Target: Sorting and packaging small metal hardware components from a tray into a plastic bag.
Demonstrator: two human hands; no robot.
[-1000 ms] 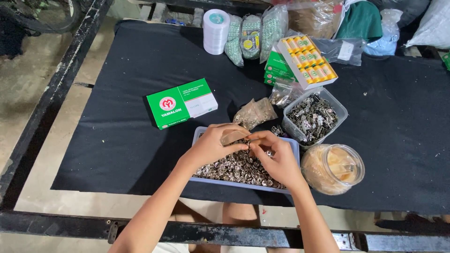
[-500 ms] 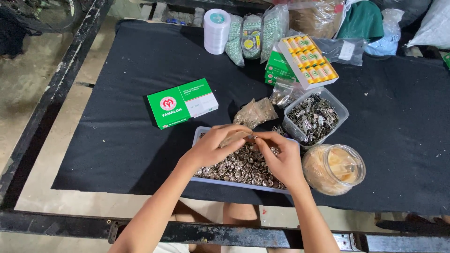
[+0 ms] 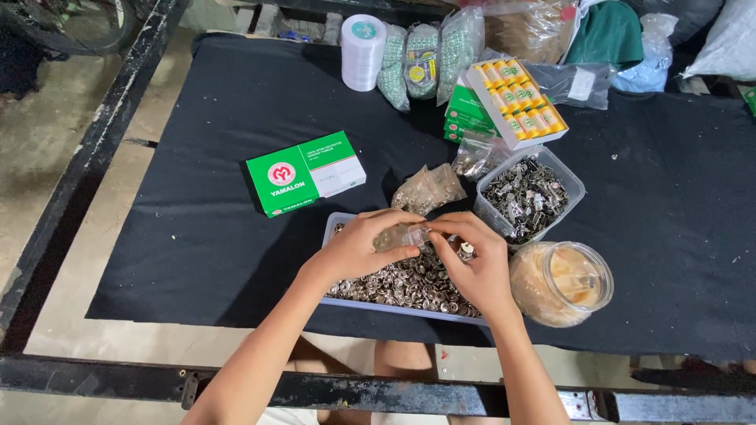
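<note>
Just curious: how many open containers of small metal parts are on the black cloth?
2. A shallow tray of round metal pieces lies under both hands; a clear tub of metal clips sits right of it. Bagged parts aren't counted.

Both forearms reaching forward and inward from below, bare. Left hand [image 3: 364, 245] palm down, fingers curled, thumb and fingertips pinched. Right hand [image 3: 472, 264] opposite, fingers bent inward, tips meeting those of the left. Wrists slightly raised, hands touching.

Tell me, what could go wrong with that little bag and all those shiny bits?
The small clear bag, pinched by both hands over the tray, could slip and spill. The tray sits near the table's front edge, so a nudge might tip it off. The jar beside the right hand could get knocked.
</note>
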